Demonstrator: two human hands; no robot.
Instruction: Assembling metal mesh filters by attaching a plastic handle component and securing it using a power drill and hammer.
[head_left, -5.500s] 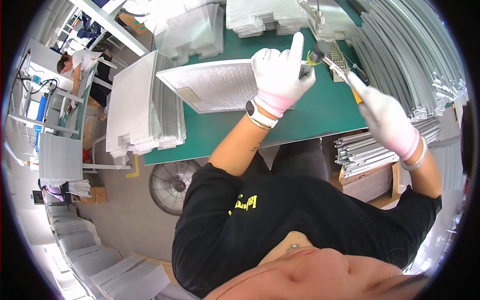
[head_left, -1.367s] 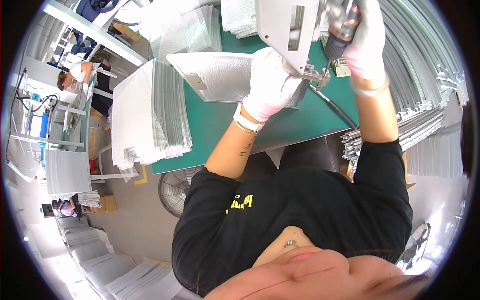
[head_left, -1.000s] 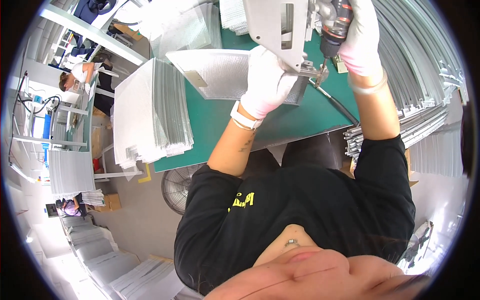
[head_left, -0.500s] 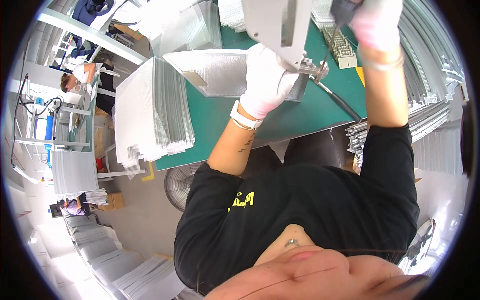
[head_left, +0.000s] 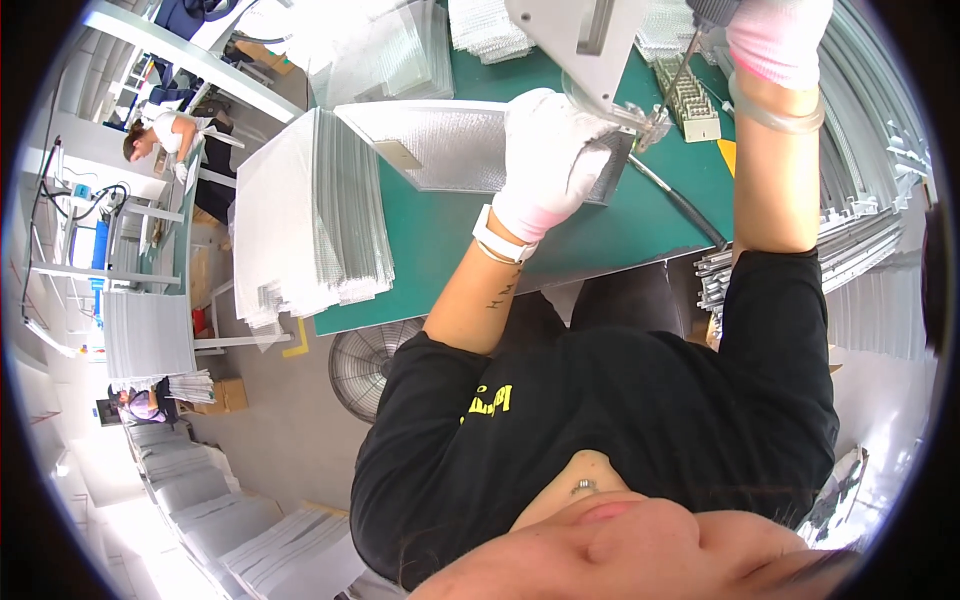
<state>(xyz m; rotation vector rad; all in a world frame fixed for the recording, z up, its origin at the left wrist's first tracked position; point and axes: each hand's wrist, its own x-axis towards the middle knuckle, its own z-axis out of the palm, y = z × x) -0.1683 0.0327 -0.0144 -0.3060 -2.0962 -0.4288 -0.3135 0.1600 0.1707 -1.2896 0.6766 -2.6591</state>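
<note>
My left hand (head_left: 553,160), in a white glove, closes round the lower end of a light grey slotted frame piece (head_left: 588,50). A small metal fitting (head_left: 648,126) sticks out to the right of that end. In my gloved right hand (head_left: 782,42) is a dark power screwdriver (head_left: 712,12), partly cut off by the upper edge. Its long thin bit (head_left: 684,68) slants down to the fitting; whether the tip touches a screw is too small to tell. Beneath the left hand a silvery textured panel (head_left: 445,145) with a pale tab leans over the green table.
Stacked mesh panels (head_left: 315,215) stand on the green table (head_left: 425,255) at left. A black-handled tool (head_left: 690,213) lies right of centre, near a rack of small pale parts (head_left: 690,105). Metal strips (head_left: 855,245) are piled at right. A floor fan (head_left: 365,370) stands below; another person (head_left: 165,138) works far left.
The frame piece has tilted, its lower end shifting right with my left hand. My right hand and the screwdriver have moved a little right, the bit still reaching to the fitting.
</note>
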